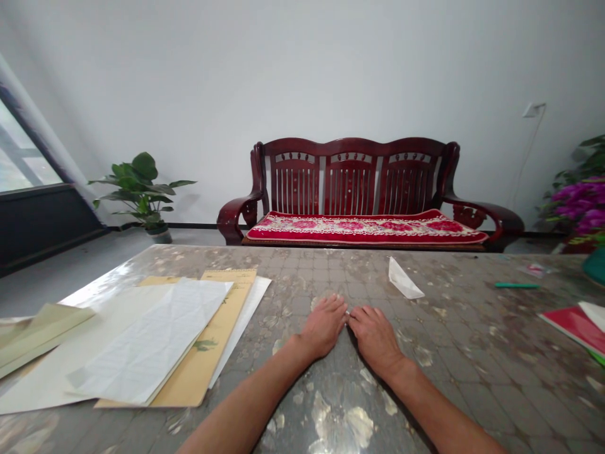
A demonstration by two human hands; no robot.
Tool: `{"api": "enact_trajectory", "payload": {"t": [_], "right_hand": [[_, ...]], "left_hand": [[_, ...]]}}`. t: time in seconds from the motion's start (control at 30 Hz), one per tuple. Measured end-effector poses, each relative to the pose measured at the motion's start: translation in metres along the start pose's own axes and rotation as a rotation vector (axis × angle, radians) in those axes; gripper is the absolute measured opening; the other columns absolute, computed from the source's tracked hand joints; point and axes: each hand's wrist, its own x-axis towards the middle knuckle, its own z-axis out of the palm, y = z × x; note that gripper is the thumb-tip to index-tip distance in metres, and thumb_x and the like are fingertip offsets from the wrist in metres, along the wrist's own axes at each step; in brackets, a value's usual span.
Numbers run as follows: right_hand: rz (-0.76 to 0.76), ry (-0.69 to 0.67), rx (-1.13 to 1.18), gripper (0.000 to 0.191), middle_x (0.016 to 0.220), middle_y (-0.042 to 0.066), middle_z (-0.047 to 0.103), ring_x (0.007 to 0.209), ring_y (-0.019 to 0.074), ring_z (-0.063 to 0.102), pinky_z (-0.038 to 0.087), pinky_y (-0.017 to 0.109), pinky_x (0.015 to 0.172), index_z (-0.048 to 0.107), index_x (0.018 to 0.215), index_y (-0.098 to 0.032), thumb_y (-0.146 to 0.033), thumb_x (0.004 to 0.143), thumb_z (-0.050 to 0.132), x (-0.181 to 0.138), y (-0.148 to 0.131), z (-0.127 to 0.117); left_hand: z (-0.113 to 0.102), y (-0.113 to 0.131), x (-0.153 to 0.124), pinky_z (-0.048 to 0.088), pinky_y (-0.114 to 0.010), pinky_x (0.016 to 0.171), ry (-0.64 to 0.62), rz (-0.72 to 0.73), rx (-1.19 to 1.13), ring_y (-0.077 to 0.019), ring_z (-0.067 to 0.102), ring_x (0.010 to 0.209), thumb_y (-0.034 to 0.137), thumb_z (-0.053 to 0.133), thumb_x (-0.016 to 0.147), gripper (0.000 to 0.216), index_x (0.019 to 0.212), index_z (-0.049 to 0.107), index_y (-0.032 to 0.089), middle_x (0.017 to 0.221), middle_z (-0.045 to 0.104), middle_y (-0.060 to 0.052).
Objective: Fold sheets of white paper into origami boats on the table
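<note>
My left hand (324, 325) lies flat, palm down, on the mottled grey table (454, 340), fingers stretched out and holding nothing. My right hand (374, 334) rests flat beside it in the same way, the two thumbs almost touching. A small folded white paper (403, 278) lies a little beyond my right hand, apart from both hands. To the left of my left hand sits a stack of paper sheets (155, 340), white ones over a tan one.
A green pen (517, 285) and a red booklet (577, 325) lie at the table's right side. Pale green sheets (38, 329) sit at the far left edge. Behind the table stand a dark wooden bench (359, 189) with a red cushion, a potted plant (142, 189) and purple flowers (579, 205).
</note>
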Motion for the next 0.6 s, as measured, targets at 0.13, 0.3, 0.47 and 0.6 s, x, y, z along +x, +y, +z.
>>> {"api": "enact_trajectory", "payload": {"t": [0.13, 0.3, 0.47, 0.6], "right_hand": [[0.053, -0.049, 0.011, 0.025, 0.107, 0.009, 0.069, 0.102, 0.0247, 0.057, 0.040, 0.037, 0.083, 0.068, 0.108, -0.022, -0.013, 0.093, 0.049, -0.005, -0.003, -0.006], [0.102, -0.138, 0.122, 0.042, 0.141, 0.010, 0.055, 0.135, 0.0291, 0.040, 0.030, 0.049, 0.108, 0.054, 0.136, -0.021, -0.027, 0.095, 0.047, -0.015, -0.007, -0.011], [0.093, -0.241, 0.215, 0.060, 0.156, 0.012, 0.034, 0.145, 0.0300, 0.027, 0.018, 0.058, 0.115, 0.037, 0.150, -0.018, -0.044, 0.096, 0.041, -0.017, -0.007, -0.009], [0.091, -0.270, 0.226, 0.060, 0.157, 0.010, 0.030, 0.146, 0.0284, 0.025, 0.016, 0.059, 0.116, 0.034, 0.151, -0.018, -0.044, 0.096, 0.038, -0.016, -0.005, -0.009]], "left_hand": [[0.007, -0.006, -0.004, 0.028, -0.044, 0.114, -0.044, 0.052, 0.106, -0.0255, 0.035, 0.142, 0.041, 0.031, 0.102, 0.050, 0.143, 0.041, 0.016, 0.152, 0.042, -0.012], [0.008, -0.011, -0.007, 0.026, -0.044, 0.115, -0.049, 0.052, 0.131, -0.0256, 0.033, 0.143, 0.052, 0.029, 0.100, 0.059, 0.146, 0.037, 0.016, 0.154, 0.038, -0.011], [0.005, -0.015, -0.010, 0.026, -0.044, 0.116, -0.073, 0.028, 0.137, -0.0258, 0.030, 0.145, 0.053, 0.032, 0.099, 0.062, 0.148, 0.035, 0.015, 0.156, 0.035, -0.013], [0.001, -0.016, -0.014, 0.026, -0.046, 0.116, -0.093, 0.009, 0.134, -0.0265, 0.029, 0.145, 0.052, 0.032, 0.099, 0.062, 0.148, 0.035, 0.015, 0.156, 0.034, -0.014]]}}
